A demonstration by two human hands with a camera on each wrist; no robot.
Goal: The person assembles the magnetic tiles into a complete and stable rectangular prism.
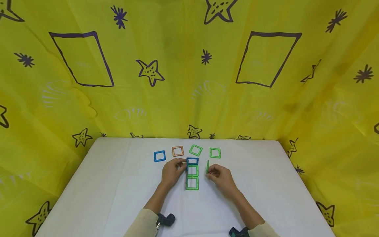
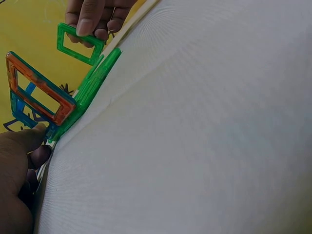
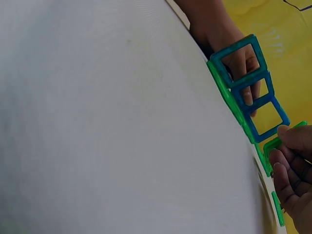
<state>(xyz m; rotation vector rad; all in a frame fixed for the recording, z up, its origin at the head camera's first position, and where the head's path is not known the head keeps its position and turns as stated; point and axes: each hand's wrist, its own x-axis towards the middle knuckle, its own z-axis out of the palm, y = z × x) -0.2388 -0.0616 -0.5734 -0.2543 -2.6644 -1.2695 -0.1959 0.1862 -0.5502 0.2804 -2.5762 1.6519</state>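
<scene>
My left hand point(image 1: 172, 171) pinches a blue magnetic tile point(image 2: 19, 109) at the back left corner of a small upright frame. Two green square tiles point(image 1: 192, 188) lie flat in a row as its floor. A blue tile point(image 1: 192, 158) stands across the back; along the left side stand another blue tile point(image 3: 235, 95) and an orange one point(image 2: 29, 73) with a teal edge. To the right, apart from the frame, my right hand point(image 1: 221, 178) holds a green square tile point(image 2: 74, 57) upright between thumb and fingers. Some left fingertips are hidden.
Behind the frame lie loose square tiles: a blue one point(image 1: 155, 157), an orange one point(image 1: 178, 155), a tilted green one point(image 1: 191, 148) and a green one point(image 1: 215, 149). A white table point(image 1: 142, 184) meets a yellow patterned curtain point(image 1: 171, 108) at the back and sides.
</scene>
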